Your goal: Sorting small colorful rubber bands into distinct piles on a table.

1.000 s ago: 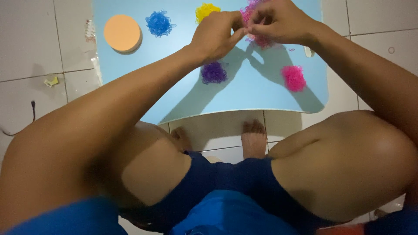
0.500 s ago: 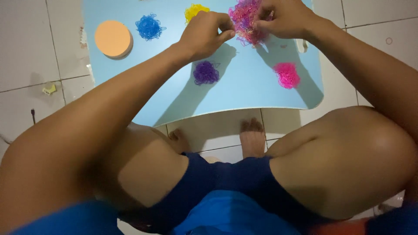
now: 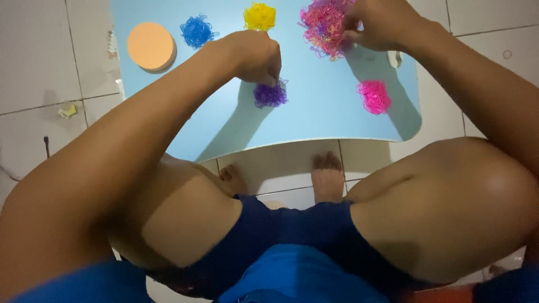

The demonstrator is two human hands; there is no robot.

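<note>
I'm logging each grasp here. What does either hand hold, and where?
The right hand grips the mixed pink pile at its right edge. The left hand touches the purple pile from above; any hold is hidden.

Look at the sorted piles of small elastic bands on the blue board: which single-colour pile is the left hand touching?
The purple pile: the left hand rests its fingertips on its top edge. The blue, yellow and pink piles lie untouched.
</note>
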